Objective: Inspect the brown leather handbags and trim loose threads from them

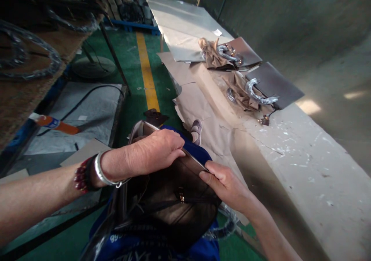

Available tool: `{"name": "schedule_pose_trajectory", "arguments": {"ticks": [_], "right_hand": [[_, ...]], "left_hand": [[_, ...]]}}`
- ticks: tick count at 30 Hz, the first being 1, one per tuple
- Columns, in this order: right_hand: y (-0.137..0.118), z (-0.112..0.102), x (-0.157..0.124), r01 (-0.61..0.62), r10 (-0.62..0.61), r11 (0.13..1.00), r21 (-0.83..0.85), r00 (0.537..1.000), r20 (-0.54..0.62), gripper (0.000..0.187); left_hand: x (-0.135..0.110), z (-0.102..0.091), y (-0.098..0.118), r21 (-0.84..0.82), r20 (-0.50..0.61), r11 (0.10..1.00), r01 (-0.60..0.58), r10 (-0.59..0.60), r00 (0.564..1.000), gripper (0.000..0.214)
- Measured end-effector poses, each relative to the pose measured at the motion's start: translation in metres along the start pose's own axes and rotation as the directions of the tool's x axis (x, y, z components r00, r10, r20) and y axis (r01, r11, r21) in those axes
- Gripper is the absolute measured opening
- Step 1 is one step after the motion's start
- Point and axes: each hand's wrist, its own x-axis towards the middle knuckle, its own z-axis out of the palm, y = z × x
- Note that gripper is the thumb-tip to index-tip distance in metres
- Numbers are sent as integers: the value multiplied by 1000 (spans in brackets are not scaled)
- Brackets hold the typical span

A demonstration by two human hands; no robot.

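Note:
A dark brown handbag (171, 195) lies on my lap with its mouth spread and its lining partly in shadow. Along the far edge, my left hand (156, 150) pinches the bag's rim, fingers closed and the thumb on the near side. Farther right on that same rim, my right hand (224, 179) grips the edge between thumb and fingers. A small gold-coloured metal fitting (181, 196) shows on the bag below my hands. One plastic-wrapped handle (224, 222) sticks out at the bag's lower right.
On the right, a long paper-covered bench (307, 149) carries two brown bag pieces (240, 91) with plastic-wrapped handles. To the left stands a table (72, 44) with more wrapped handles. An orange drink bottle (58, 124) lies on a lower shelf. A yellow line (146, 71) crosses the green floor.

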Motion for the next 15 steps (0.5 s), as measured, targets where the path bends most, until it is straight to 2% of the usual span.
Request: {"name": "schedule_pose_trajectory", "arguments": {"ticks": [5, 8, 11, 15], "right_hand": [[-6, -6, -2, -39, 47, 987, -159, 998, 46, 34], [-19, -11, 1, -85, 90, 947, -309, 996, 4, 31], [-32, -10, 10, -79, 75, 929, -361, 997, -25, 35], [-40, -4, 25, -64, 82, 895, -441, 996, 21, 38]], "left_hand": [[-5, 3, 2, 69, -71, 997, -33, 38, 997, 18], [-6, 5, 3, 93, -74, 995, -40, 47, 996, 16], [-5, 6, 4, 92, -92, 994, -64, 72, 993, 14], [-4, 4, 6, 89, -93, 995, -44, 52, 994, 13]]}}
